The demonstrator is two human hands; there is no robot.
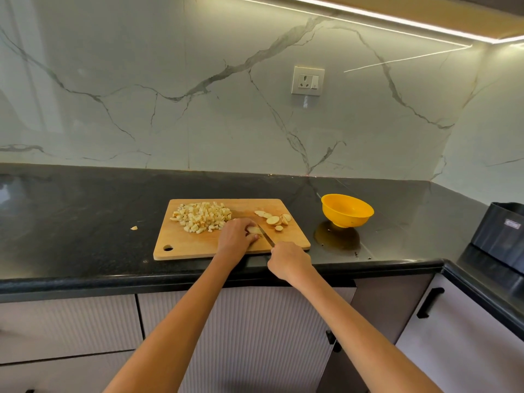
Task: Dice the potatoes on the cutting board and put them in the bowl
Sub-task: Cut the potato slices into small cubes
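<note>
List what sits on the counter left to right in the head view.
stray potato piece → diced potato pile → left hand holding a potato piece → potato slices → yellow bowl → black appliance

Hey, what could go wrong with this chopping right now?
The left hand holds a potato slice right beside the knife blade, so fingertips could get nicked. One potato piece already lies off the cutting board; more dice may scatter. The bowl sits apart, so transfers could spill.

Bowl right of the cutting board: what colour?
Yellow-orange bowl, plain, no pattern; head view shows it.
</note>
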